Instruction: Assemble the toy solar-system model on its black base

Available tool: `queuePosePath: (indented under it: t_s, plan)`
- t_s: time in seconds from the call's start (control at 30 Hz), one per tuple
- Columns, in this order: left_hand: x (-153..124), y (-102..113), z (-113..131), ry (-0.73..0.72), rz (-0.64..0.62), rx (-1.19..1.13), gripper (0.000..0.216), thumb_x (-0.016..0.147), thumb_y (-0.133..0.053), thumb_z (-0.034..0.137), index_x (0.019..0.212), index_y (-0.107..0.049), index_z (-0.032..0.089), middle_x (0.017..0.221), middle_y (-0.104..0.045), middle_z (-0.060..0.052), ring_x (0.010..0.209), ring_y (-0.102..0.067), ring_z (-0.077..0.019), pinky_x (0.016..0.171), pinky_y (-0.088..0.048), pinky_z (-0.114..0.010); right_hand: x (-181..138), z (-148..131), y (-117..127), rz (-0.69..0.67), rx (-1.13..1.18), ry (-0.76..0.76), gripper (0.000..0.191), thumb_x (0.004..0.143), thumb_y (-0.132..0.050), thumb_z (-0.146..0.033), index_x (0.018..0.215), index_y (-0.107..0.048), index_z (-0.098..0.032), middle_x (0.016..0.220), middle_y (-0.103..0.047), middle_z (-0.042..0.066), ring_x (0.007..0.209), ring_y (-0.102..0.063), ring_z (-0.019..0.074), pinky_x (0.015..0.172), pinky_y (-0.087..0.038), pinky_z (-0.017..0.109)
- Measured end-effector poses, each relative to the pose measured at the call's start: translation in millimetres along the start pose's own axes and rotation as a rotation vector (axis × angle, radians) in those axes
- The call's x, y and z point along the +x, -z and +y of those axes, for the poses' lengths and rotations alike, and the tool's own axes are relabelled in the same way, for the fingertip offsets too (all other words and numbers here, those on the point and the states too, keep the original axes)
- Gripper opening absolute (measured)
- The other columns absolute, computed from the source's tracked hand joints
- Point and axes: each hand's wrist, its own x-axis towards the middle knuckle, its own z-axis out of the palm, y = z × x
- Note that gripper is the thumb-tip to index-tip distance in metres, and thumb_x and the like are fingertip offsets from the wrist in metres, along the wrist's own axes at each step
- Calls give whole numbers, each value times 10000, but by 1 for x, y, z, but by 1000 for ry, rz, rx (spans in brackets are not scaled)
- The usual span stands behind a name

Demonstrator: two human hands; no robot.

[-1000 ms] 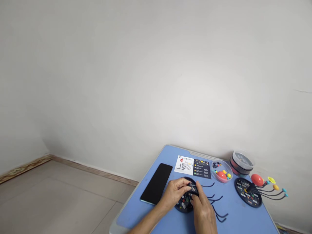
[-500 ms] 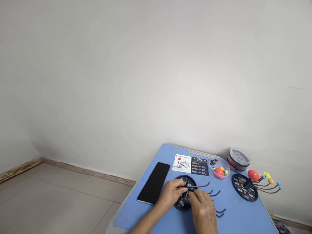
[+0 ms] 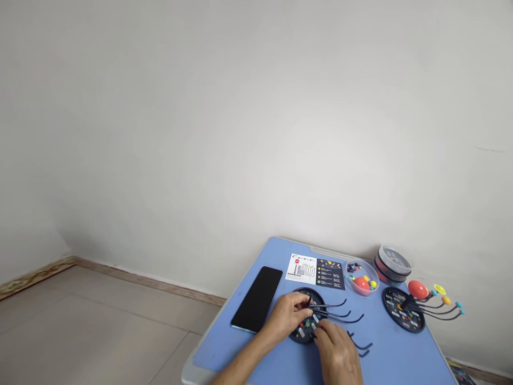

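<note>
My left hand (image 3: 289, 314) pinches the thin black post with the inner ends of several curved black rods (image 3: 336, 314), which fan out to the right. This post stands over a round black base (image 3: 301, 333) printed with coloured planets. My right hand (image 3: 339, 353) is closed at the lower right rim of the base, fingertips curled down; whatever they hold, if anything, is hidden. Just right of that hand, loose curved black rods (image 3: 363, 345) lie on the blue table, partly covered by it.
On the table (image 3: 385, 363) lie a black phone (image 3: 258, 299) at left and a printed instruction sheet (image 3: 302, 269) behind the base. A clear dish (image 3: 375, 275) holds coloured balls. Stacked round containers (image 3: 395, 262) and an assembled planet model (image 3: 403, 310) stand at right. A wall rises behind.
My right hand has drawn away from the post, down toward the lower right rim, uncovering the fanned rods. My left hand keeps its pinch. The view has shifted slightly.
</note>
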Motion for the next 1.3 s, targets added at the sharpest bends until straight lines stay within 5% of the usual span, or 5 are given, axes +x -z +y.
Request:
queuePosePath:
  t_s: [0.23,0.43,0.7,0.87,1.3]
  plan:
    - [-2,0,3,9,-2,7,186,674,-589,273,738,-742,190,757,-664,-21,698,-623,-199,587,-484,-237,-12,31,5,170,-145,-49,298,999,-383,-178,888,-659,-200,868,-748,86,726,-726,209,613,-565,291]
    - [-2,0,2,11,5,4,176,661,-580,266,716,-729,191,725,-659,-13,693,-629,-202,609,-491,-249,-5,30,9,216,-217,-61,378,1025,-321,-226,847,-654,-212,898,-751,92,727,-718,204,610,-558,297]
    - [-3,0,3,-6,13,-23,205,680,-609,271,803,-748,184,751,-667,-16,705,-630,-202,596,-490,-245,37,15,33,93,-113,-48,359,1014,-324,-171,898,-662,-208,706,-652,39,618,-603,186,573,-412,297]
    - [-6,4,9,-78,28,-47,213,743,-603,330,820,-753,200,866,-701,-50,849,-639,-230,698,-512,-253,74,12,27,38,-81,-12,382,984,-366,-112,725,-628,-214,655,-596,19,610,-550,172,577,-348,283]
    - [-6,4,8,-69,50,-75,167,734,-561,266,657,-688,189,690,-621,-7,651,-552,-178,551,-435,-239,82,14,18,-118,-122,4,263,789,-616,19,661,-615,-210,651,-600,-10,611,-524,160,597,-314,273]
